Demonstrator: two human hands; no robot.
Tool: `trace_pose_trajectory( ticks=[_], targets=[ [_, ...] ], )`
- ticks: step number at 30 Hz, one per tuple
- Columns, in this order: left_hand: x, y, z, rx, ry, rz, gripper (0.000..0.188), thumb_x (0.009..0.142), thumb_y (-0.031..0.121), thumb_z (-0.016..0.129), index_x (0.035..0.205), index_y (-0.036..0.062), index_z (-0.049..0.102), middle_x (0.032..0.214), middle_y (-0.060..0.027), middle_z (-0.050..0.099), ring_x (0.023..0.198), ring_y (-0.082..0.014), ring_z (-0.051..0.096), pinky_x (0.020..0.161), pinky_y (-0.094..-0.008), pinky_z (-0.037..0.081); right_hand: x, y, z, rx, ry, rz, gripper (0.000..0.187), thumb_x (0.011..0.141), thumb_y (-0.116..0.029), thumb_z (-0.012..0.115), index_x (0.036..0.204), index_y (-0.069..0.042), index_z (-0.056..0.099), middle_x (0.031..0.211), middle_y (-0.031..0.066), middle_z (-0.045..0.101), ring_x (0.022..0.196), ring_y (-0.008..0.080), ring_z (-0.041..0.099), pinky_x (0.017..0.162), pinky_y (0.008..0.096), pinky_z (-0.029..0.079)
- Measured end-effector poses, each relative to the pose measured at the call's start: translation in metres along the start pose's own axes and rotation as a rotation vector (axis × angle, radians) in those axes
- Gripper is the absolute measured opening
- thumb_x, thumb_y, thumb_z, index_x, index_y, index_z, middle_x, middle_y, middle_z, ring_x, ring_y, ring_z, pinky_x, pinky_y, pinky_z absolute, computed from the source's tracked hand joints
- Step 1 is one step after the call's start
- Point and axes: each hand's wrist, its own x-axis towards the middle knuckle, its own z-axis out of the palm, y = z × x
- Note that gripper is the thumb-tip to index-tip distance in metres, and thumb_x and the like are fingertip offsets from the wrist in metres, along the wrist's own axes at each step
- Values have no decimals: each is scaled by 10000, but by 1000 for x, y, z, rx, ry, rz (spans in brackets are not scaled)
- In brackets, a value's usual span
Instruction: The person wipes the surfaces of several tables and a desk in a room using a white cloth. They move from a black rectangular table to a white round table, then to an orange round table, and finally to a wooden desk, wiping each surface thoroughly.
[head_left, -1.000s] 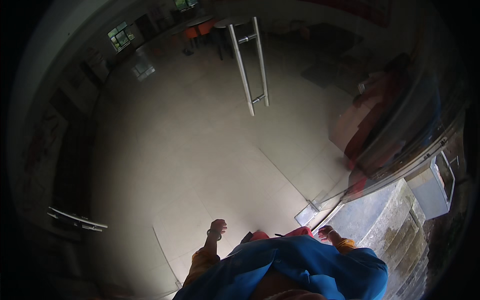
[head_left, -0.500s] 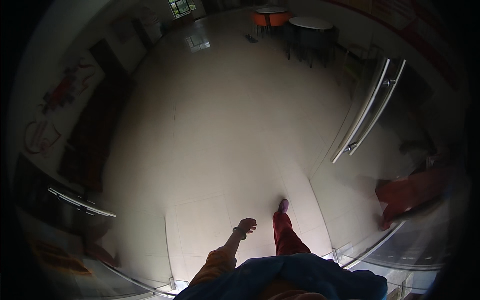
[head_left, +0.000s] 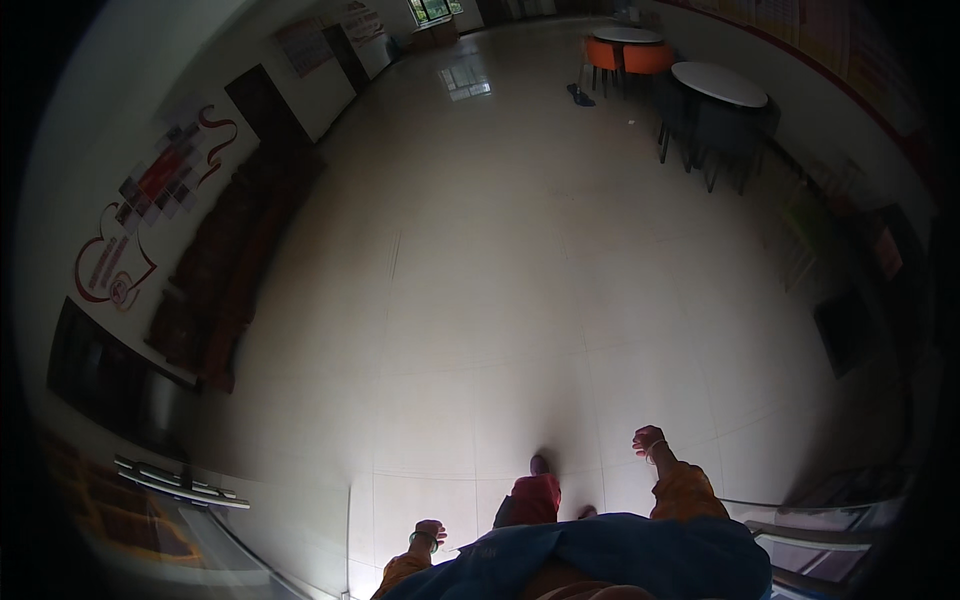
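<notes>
My left hand (head_left: 430,528) hangs low by my side, with a bracelet (head_left: 424,540) round the wrist. Its fingers are curled in and hold nothing that shows. Farther forward on the other side, my right hand (head_left: 648,438) is over the pale tiled floor (head_left: 470,330), its fingers loosely curled and a thin band (head_left: 655,447) at the wrist. Both arms wear orange-yellow sleeves (head_left: 690,492). Neither hand touches anything. Nearest to them are long metal door handles (head_left: 180,482) at the left and another door handle (head_left: 810,537) at the lower right.
A dark wooden bench (head_left: 230,265) lines the left wall. Round white tables (head_left: 720,84) stand at the far right, with orange chairs (head_left: 648,60) and dark chairs (head_left: 735,135) around them. Dark shoes (head_left: 580,96) lie on the floor near these. A window (head_left: 434,10) is at the far end.
I have moved forward between the glass doors, their handles now lower and farther back. My right hand has come into view; my left hand has swung back. The tables appear nearer and farther right.
</notes>
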Motion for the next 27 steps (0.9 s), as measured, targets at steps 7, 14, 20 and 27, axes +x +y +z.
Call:
trace_pose_trajectory(
  ticks=[7,14,20,27],
  targets=[
    [97,144,15,-311,85,-161,163,852,215,442,904,89,532,889,-68,589,775,-228,578,671,-395,463,150,-186,13,-18,31,-9,164,796,-89,538,959,-77,545,806,75,600,675,199,595,557,376,503],
    [188,553,162,-15,-116,116,190,839,197,449,990,96,506,926,-84,580,818,-234,583,670,-394,469,200,-187,9,80,83,398,55,807,-114,524,850,-86,543,694,67,561,621,225,550,548,408,450],
    [192,886,296,185,-221,646,247,775,162,550,1007,77,553,815,-45,612,701,-151,609,535,-289,480,301,-303,7,122,26,535,65,819,-118,490,783,-77,527,678,76,551,591,211,522,532,401,443],
    [271,1026,328,346,-270,270,173,809,230,546,959,143,554,843,-45,605,735,-197,594,584,-325,459,571,-479,-116,638,-736,-8,152,833,-123,451,704,-68,508,659,86,538,556,195,489,514,392,435]
  ],
)
